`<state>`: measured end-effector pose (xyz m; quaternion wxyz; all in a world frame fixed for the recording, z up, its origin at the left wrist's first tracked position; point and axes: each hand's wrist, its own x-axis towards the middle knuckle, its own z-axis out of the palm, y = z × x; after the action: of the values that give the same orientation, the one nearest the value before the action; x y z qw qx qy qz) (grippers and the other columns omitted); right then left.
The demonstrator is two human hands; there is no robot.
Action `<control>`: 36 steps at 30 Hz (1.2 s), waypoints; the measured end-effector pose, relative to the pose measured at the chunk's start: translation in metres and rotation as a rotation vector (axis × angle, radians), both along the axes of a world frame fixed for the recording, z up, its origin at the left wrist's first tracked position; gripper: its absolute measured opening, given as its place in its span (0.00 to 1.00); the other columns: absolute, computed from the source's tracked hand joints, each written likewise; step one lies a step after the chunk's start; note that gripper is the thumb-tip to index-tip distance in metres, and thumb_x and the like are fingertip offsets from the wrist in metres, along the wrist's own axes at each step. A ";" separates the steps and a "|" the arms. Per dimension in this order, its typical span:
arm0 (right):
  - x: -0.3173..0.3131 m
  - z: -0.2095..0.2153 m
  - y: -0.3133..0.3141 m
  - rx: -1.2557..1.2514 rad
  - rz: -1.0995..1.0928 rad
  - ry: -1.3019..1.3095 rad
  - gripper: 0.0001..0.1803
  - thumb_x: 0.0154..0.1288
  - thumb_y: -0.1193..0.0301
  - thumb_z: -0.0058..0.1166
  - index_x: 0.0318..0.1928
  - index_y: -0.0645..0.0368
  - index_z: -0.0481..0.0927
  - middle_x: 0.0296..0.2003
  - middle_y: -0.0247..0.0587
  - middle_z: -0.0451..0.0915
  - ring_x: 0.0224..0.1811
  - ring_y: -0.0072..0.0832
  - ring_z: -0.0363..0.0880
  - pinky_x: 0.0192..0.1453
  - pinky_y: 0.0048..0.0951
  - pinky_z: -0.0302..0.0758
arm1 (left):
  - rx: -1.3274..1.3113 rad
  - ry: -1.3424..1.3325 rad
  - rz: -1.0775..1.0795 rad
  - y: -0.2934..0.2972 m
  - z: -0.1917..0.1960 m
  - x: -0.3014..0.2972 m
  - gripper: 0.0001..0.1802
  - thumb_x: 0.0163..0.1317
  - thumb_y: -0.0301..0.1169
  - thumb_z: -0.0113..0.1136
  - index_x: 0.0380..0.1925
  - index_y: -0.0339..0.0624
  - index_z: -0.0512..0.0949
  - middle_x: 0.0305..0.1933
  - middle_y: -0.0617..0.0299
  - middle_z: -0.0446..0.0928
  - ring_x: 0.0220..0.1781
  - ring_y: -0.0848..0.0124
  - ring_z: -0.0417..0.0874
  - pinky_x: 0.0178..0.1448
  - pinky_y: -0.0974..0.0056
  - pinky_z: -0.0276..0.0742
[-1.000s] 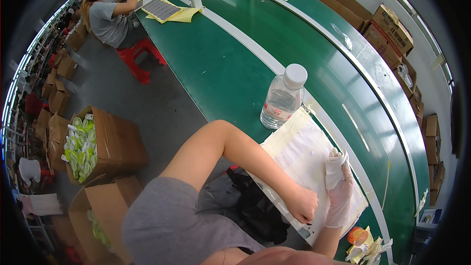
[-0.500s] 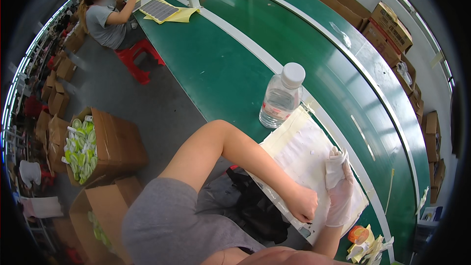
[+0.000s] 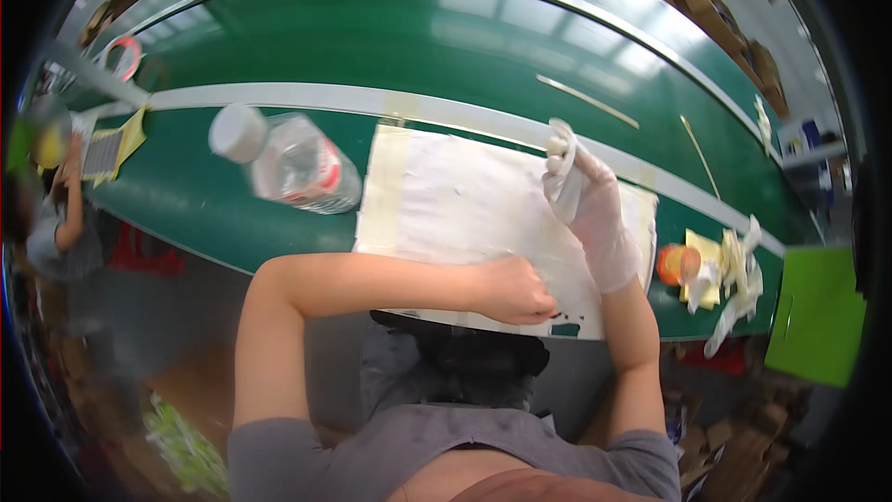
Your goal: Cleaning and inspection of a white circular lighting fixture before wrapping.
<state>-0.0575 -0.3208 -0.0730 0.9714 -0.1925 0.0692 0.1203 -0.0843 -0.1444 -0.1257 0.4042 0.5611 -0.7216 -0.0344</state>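
My bare left hand is closed in a fist over the near edge of a white-covered board. Its fingertips are turned under, so whatever they hold is hidden; small dark marks show beside them. My right hand, in a thin translucent white glove, is raised above the board's right part. Its fingers are closed on a crumpled white piece, cloth or glove, I cannot tell which. A clear plastic water bottle with a white cap stands left of the board.
The board lies on a green workbench with a pale rail behind it. To the right are an orange tape roll, yellow paper and loose gloves, then a bright green panel. A person sits at far left.
The view has swung to the right, so bench and board now lie across the picture. The left hand stays closed at the board's near edge; the right hand still grips the white piece.
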 end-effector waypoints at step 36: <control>-0.062 0.045 -0.018 -0.100 0.246 -0.752 0.18 0.72 0.63 0.45 0.21 0.49 0.70 0.10 0.21 0.67 0.07 0.16 0.64 0.10 0.17 0.57 | 0.023 0.041 0.020 -0.005 0.000 -0.001 0.19 0.60 0.35 0.63 0.14 0.46 0.67 0.11 0.64 0.66 0.13 0.64 0.73 0.21 0.61 0.71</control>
<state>-0.1197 -0.3390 -0.0285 0.8967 -0.2771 -0.3092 0.1536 -0.0856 -0.1491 -0.1258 0.4127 0.5721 -0.7070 -0.0498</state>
